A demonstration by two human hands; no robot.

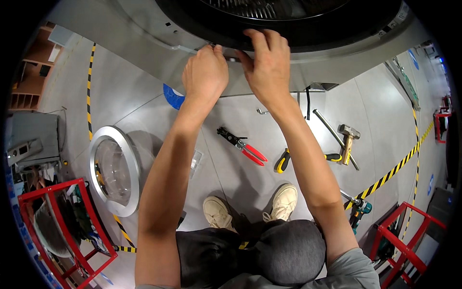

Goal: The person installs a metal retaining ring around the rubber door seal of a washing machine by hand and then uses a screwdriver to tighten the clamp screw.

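**Grey rim, both hands on its lower arc**

Grey metal front panel [144,29] carries a dark drum opening rim [308,41] running crosswise just above the hands. Left hand [206,72] is fisted against it; right hand [269,65] curls fingers over its edge. Below them on the floor [125,91] lie red-handled pliers [243,147].

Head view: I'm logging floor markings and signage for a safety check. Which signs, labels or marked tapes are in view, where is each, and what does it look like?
Blue floor marker: just left of the left hand, curved blue patch.
Striped tape: left floor, long yellow-and-black line.
Striped tape: right floor, diagonal yellow-and-black line.
Blue round signs: far right, too small to make out.
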